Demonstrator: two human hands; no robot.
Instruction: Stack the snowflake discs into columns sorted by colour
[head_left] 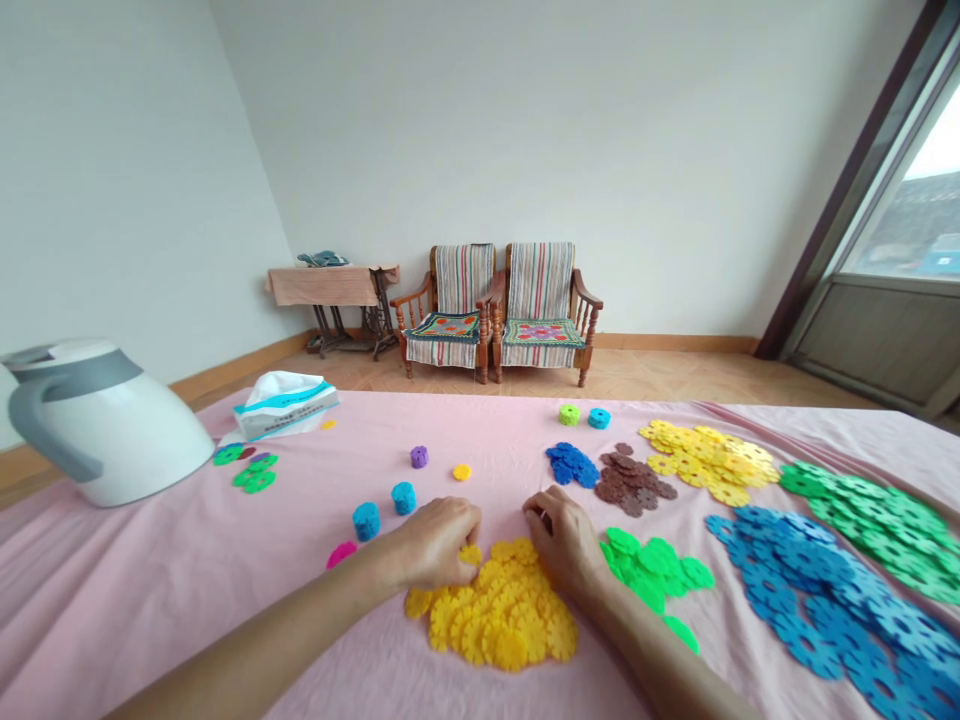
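A heap of yellow notched plastic discs (502,615) lies on the pink cloth before me. My left hand (442,540) is at the heap's upper left edge, its fingers closed on a yellow disc (470,554). On the heap's upper right side is my right hand (562,535), fingers curled down toward the cloth; whatever they may hold is hidden. Just beyond the hands a single yellow disc (461,471) lies flat. Left of it stand a short purple stack (418,457) and two blue stacks, the nearer blue stack (366,521) close to a pink disc (342,554) beside my left forearm.
To the right spread piles of bright green discs (652,568), brown discs (634,482), dark blue discs (571,464), larger yellow discs (712,458), larger blue discs (810,580) and larger green discs (877,520). A white jug (142,430) and a tissue pack (289,405) stand left.
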